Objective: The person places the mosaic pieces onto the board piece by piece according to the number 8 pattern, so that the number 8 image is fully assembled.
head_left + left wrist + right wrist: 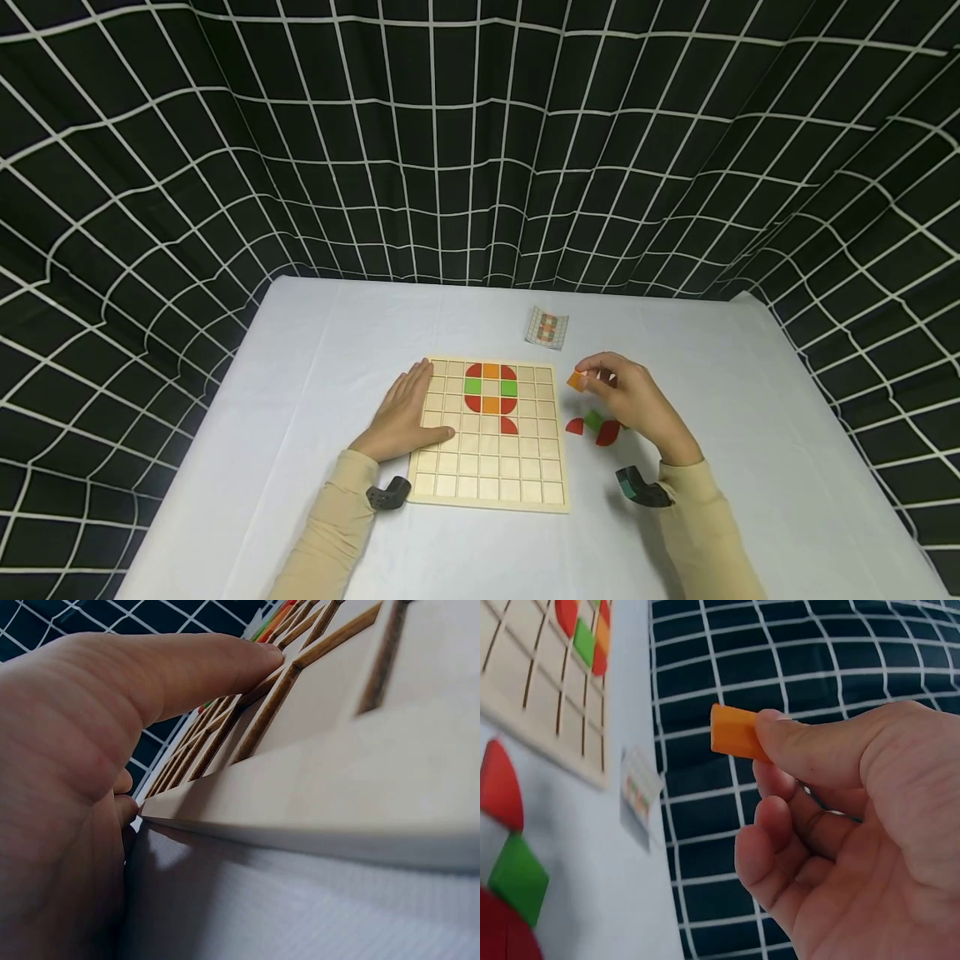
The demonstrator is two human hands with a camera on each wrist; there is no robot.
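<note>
A wooden grid board point(477, 487) lies on the white table. My left hand point(401, 417) rests along its left edge with fingers straight, the thumb point(225, 664) over the grid in the left wrist view. Red quarter-round pieces, orange squares and green squares point(472, 386) form a ring in the upper cells, with one more red piece point(508, 426) just below. Right of the board, my right hand point(630, 400) pinches an orange square block point(735, 731) between thumb and fingers, raised above the table.
Loose red quarter-round pieces point(574, 426) and a green block point(593, 420) lie beneath my right hand. A small paper pattern card point(547, 327) sits behind the board. Black curtains with white grid lines point(480, 167) surround the white table point(322, 333).
</note>
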